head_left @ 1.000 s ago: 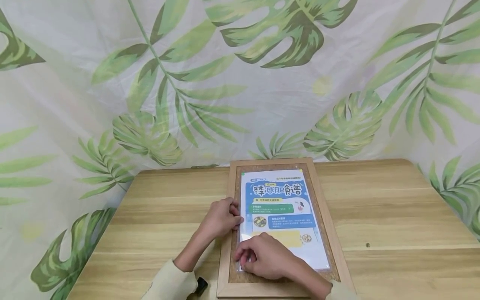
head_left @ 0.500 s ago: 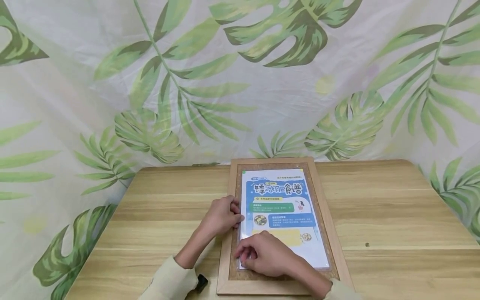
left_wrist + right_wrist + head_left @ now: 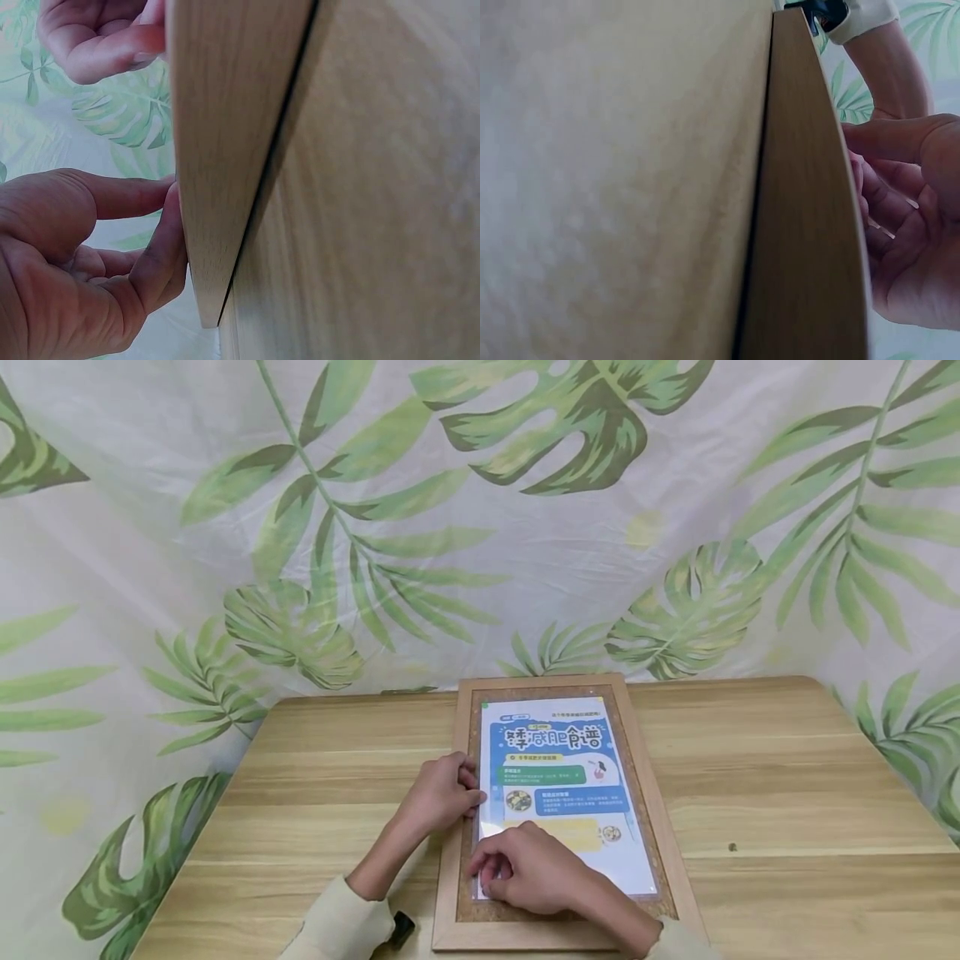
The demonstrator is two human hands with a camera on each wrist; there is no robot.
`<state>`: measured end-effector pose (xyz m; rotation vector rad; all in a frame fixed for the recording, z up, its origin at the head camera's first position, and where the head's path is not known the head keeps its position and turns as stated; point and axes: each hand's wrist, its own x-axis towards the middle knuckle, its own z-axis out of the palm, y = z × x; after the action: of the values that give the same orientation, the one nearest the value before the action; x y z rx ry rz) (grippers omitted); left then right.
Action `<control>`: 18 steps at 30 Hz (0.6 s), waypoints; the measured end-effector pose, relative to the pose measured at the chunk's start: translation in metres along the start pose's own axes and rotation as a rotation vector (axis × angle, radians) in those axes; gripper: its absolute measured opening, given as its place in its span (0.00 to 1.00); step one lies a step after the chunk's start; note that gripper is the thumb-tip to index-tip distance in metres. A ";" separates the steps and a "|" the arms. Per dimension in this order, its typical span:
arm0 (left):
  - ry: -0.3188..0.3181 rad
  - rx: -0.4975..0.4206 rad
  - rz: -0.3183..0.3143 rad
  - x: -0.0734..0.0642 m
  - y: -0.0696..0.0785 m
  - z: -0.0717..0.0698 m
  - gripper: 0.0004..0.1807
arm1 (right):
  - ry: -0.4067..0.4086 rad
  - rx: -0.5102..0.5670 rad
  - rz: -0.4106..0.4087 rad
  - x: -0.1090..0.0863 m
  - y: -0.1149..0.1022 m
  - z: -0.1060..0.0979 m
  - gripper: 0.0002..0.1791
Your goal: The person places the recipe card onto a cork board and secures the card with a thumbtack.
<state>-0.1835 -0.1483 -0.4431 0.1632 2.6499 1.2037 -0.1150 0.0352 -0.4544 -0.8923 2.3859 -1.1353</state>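
A printed sheet (image 3: 600, 872), blue-headed and glossy, lies on a cork board (image 3: 491, 912) with a light wooden frame (image 3: 525, 937). My left hand (image 3: 442, 793) is at the sheet's left edge, thumb and bent fingers meeting there. Lower down, my right hand (image 3: 532, 868) lies over the bottom left corner, its index finger and thumb brought together; I cannot tell whether a small pin is between them. In the left wrist view the left thumb and finger (image 3: 161, 240) converge just past the frame's edge. The right wrist view has the right hand (image 3: 930, 217) partly behind the frame.
The board lies on a wood-grain table (image 3: 322, 752) reaching to its back edge. Behind hangs a leaf-print cloth (image 3: 555, 568). A small black item (image 3: 402, 929) is by the left cuff. Green (image 3: 485, 705) and yellow (image 3: 601, 700) marks show at the sheet's top corners.
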 end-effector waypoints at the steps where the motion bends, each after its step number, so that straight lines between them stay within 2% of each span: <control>1: 0.000 0.002 0.001 0.000 0.000 0.000 0.20 | -0.002 0.006 0.000 0.000 0.000 0.000 0.11; 11: 0.001 -0.006 0.010 0.001 -0.002 0.001 0.20 | -0.007 0.000 -0.013 0.000 0.001 0.000 0.10; 18: 0.001 -0.001 0.013 0.000 -0.001 0.000 0.20 | 0.011 -0.043 0.023 0.002 -0.004 0.002 0.12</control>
<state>-0.1831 -0.1488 -0.4439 0.1803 2.6530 1.2100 -0.1141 0.0304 -0.4528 -0.8720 2.4317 -1.0876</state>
